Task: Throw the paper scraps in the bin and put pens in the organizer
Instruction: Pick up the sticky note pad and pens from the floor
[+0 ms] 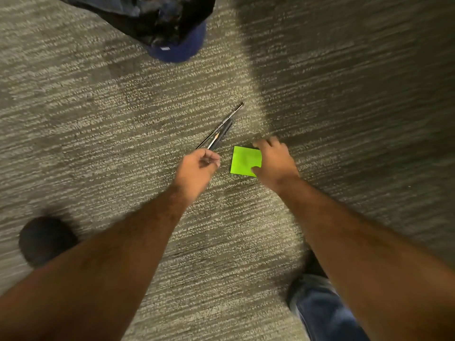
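My left hand (197, 168) is closed around a small bunch of pens and a pencil (220, 130), which stick out up and to the right over the carpet. Just to the right, my right hand (274, 161) pinches a bright green square of paper (245, 160) between thumb and fingers, at or just above the carpet. A blue bin with a black liner (172, 33) stands at the top of the view, beyond both hands. No organizer is in sight.
Grey striped carpet (98, 119) covers the floor. A dark round blurred object (45, 239) sits at the lower left. My leg in blue jeans (320, 308) is at the lower right. A dark shadow falls across the upper right.
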Tool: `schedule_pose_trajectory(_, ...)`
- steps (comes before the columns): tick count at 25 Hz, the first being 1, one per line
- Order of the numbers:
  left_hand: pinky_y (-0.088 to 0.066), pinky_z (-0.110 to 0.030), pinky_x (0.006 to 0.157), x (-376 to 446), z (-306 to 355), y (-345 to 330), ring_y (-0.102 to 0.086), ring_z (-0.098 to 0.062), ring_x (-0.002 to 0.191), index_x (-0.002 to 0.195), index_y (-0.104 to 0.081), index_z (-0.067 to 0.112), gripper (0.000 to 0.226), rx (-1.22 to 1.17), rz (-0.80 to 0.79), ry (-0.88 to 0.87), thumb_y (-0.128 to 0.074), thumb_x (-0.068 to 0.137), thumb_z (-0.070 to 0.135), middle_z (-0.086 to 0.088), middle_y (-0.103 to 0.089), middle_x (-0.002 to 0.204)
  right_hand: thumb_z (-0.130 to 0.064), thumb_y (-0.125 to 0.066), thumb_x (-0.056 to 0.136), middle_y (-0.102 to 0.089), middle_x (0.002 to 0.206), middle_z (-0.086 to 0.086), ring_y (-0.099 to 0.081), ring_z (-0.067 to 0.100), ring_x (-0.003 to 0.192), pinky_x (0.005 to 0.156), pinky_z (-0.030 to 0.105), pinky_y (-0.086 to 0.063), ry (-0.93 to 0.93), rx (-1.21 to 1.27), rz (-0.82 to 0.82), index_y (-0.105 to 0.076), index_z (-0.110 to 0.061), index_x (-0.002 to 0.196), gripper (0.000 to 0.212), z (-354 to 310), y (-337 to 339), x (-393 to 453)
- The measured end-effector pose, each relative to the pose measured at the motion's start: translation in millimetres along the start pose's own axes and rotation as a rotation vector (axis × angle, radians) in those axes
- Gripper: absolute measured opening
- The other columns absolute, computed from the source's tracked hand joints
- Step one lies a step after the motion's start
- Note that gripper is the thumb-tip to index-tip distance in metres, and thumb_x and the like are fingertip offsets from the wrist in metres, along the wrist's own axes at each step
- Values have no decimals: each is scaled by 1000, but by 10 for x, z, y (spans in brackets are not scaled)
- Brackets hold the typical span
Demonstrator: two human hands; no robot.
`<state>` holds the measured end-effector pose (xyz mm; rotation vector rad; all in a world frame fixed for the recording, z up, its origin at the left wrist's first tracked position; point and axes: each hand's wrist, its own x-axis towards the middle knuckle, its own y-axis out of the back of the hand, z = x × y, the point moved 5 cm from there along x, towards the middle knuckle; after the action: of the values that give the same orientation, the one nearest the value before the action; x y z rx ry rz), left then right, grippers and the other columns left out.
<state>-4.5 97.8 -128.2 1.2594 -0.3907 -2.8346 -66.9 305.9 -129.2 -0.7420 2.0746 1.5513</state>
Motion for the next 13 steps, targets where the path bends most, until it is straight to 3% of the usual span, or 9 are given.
schedule_pose_trajectory(2, -64, -39, 86, 37, -102, -86, -72, -20, 104, 104, -69, 22, 16, -2, -38, 20, -66, 98, 7, 0, -73, 111, -26, -80, 87, -52, 143, 6, -48, 33, 131, 102, 50, -52, 17, -115, 37, -51, -23, 144, 64, 25, -67, 80)
schedule_pose_trajectory(4, -64, -37, 87, 62, -150, -156, -71, -17, 103, 105, -68, 22, 16, -4, -31, 17, -67, 98, 8, 1, -73, 111, -23, -76, 90, -59, 136, 6, -52, 33, 128, 97, 49, -52, 9, -151, 68, -54, -23, 135, 50, 26, -103, 119)
schedule_pose_trajectory(8, -61, -22, 80, 105, -159, -258, -69, -11, 97, 114, -62, 23, 26, 20, 35, -16, -72, 95, 9, 5, -69, 108, -24, -74, 92, -66, 124, 11, -59, 35, 118, 93, 43, -51, -75, 13, 31, -70, -18, 114, 23, 135, -239, 126)
schedule_pose_trajectory(11, -60, -23, 76, 113, -155, -239, -66, -11, 92, 118, -59, 24, 38, -165, 100, 20, -80, 89, 10, 3, -68, 114, -14, -74, 95, -69, 89, 6, -62, 22, 80, 70, 30, -48, -185, 625, 18, -68, -15, 97, 6, 45, -358, 10)
schedule_pose_trajectory(13, -59, -33, 75, 126, -181, -146, -69, -14, 93, 115, -63, 22, 38, -396, 141, 106, -83, 86, 9, 0, -71, 116, -7, -72, 96, -65, 80, 2, -57, 15, 71, 63, 25, -49, -215, 1004, -1, -63, -16, 88, 16, -170, -432, -43)
